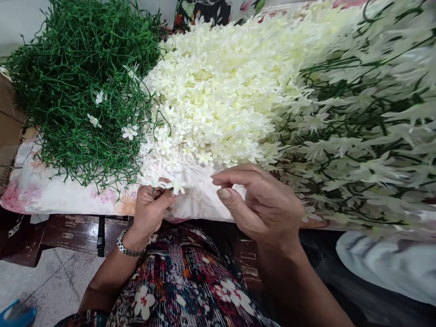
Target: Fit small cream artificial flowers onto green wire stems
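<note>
My left hand [151, 206], with a metal watch on its wrist, is closed on a green-stemmed artificial flower sprig. White blossoms [177, 185] stick out past the thumb and fingertips, and most of the stem is hidden in the fingers. To the right, my right hand [264, 200] hovers over the cloth edge with thumb and forefinger curved and a small gap between their tips. Nothing shows in it. Behind both hands lies a large heap of loose white-yellow artificial blossoms [218, 100]. A tangled pile of green plastic stems [88, 77] rises at the left, with several white blossoms on it.
Finished-looking white flower sprigs with green stems [361, 150] are heaped at the right. A floral cloth [75, 195] covers the work surface. A cardboard box [10, 122] stands at the left edge. A pale rounded object [388, 268] is at the lower right.
</note>
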The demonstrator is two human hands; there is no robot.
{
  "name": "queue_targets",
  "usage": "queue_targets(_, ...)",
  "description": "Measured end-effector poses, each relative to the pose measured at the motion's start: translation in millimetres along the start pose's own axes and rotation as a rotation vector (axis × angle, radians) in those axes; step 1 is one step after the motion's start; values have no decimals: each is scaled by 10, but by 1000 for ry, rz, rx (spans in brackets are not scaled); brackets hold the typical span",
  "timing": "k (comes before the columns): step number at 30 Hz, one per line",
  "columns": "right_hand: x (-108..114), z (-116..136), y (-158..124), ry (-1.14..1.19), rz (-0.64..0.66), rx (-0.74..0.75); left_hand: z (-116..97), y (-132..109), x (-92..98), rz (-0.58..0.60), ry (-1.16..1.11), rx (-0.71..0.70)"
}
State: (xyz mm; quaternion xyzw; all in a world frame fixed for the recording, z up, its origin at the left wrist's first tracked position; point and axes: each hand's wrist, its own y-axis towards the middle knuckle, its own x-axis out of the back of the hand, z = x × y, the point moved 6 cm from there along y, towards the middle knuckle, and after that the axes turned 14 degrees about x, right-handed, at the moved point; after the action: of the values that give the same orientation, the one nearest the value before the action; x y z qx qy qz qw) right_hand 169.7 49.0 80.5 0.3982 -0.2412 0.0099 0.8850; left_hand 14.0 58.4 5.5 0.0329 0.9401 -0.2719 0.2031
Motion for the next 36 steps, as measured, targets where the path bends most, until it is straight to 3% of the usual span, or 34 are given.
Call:
queue_targets(11, -122, 20, 48, -70, 131, 92, 60, -11, -51, 73, 16, 155)
queue_targets(20, -288, 2, 177, -57, 335, 249, 139, -30, -114, 154, 23, 319)
queue_targets(25, -330, -36, 138, -23, 408, 231, 126, -47, -122, 136, 81, 278)
queue_targets(36, -339, 119, 77, -115, 437, 324, 159, -81, 64, 16, 277, -25)
